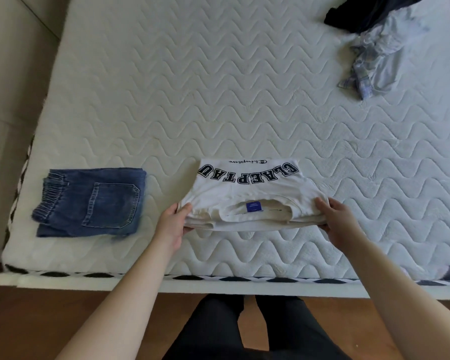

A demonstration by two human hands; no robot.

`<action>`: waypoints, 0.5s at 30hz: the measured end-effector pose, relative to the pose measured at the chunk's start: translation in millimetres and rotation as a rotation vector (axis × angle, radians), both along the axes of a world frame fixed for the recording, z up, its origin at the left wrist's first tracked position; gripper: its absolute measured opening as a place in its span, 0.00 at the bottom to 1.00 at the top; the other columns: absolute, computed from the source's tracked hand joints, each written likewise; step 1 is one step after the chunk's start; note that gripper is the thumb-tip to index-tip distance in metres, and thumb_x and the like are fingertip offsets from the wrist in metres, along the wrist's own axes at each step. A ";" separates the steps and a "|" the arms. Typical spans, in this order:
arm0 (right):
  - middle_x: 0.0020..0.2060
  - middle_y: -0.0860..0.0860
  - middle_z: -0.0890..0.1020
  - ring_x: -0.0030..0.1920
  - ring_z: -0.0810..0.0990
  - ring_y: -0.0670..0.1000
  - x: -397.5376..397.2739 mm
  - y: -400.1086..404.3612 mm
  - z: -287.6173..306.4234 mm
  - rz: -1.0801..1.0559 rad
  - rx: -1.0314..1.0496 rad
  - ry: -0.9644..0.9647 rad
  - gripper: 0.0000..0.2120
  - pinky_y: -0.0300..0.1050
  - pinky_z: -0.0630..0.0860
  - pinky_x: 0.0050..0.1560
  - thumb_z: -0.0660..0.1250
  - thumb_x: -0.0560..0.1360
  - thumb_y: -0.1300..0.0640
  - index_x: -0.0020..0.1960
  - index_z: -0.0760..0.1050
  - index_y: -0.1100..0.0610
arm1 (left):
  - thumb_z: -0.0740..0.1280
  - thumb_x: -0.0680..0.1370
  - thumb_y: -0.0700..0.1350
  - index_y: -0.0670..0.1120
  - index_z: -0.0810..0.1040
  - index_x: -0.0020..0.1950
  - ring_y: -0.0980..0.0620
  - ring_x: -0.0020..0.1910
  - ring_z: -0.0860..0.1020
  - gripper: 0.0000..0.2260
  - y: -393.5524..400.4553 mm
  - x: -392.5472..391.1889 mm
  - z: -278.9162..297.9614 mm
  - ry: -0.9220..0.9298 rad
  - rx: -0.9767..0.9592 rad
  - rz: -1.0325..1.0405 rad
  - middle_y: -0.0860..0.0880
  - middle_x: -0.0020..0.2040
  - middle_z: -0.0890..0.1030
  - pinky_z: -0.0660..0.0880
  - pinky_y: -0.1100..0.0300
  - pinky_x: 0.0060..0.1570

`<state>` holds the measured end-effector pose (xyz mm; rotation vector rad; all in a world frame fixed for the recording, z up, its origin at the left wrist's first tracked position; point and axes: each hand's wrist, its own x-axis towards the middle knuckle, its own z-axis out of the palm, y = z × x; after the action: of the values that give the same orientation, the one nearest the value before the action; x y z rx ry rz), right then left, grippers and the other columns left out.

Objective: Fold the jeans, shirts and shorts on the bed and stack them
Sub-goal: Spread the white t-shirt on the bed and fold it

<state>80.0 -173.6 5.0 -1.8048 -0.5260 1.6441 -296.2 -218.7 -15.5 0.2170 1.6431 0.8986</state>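
Left hand (176, 220) and right hand (339, 220) gripping folded white shirt (247, 193), folded jeans (94, 201) beside.

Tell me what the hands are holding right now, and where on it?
Both hold the folded white shirt: the left hand grips its near left corner, the right hand its near right corner, either side of the collar.

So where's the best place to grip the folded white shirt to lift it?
At its two short side edges near the collar end, one hand from each side, as the left hand and right hand do now. The white shirt is a wide layered fold, so pinching both sides probably keeps the layers together.
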 end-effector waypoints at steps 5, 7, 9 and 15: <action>0.36 0.51 0.79 0.34 0.79 0.47 -18.5 -31.1 66.5 0.005 0.030 -0.015 0.06 0.38 0.77 0.34 0.65 0.81 0.57 0.48 0.78 0.57 | 0.65 0.80 0.42 0.46 0.78 0.51 0.50 0.41 0.80 0.03 -24.1 -12.3 64.0 -0.026 0.031 0.021 0.46 0.45 0.83 0.77 0.57 0.39; 0.32 0.50 0.80 0.29 0.79 0.44 -25.2 -45.8 83.2 -0.009 0.042 -0.015 0.07 0.36 0.76 0.29 0.64 0.81 0.57 0.48 0.78 0.58 | 0.65 0.80 0.41 0.46 0.78 0.49 0.49 0.42 0.80 0.03 -35.2 -19.2 79.3 -0.036 0.033 0.015 0.46 0.45 0.82 0.77 0.56 0.40; 0.34 0.52 0.82 0.32 0.82 0.45 -31.2 -61.0 93.9 -0.017 0.044 0.004 0.08 0.36 0.78 0.32 0.64 0.81 0.57 0.48 0.79 0.60 | 0.65 0.80 0.41 0.45 0.78 0.50 0.49 0.42 0.80 0.03 -46.3 -27.3 89.4 -0.037 0.026 0.000 0.45 0.45 0.82 0.77 0.57 0.38; 0.40 0.58 0.83 0.40 0.83 0.51 -49.9 -96.4 108.8 0.001 0.040 0.025 0.10 0.36 0.80 0.37 0.63 0.81 0.58 0.49 0.79 0.64 | 0.65 0.80 0.39 0.41 0.78 0.51 0.49 0.42 0.80 0.03 -73.9 -44.8 108.2 -0.006 0.035 0.010 0.43 0.46 0.81 0.78 0.60 0.32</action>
<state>30.2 -269.9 113.8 -1.7533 -0.5445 1.6430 -341.0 -292.6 92.7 0.2301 1.6256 0.9351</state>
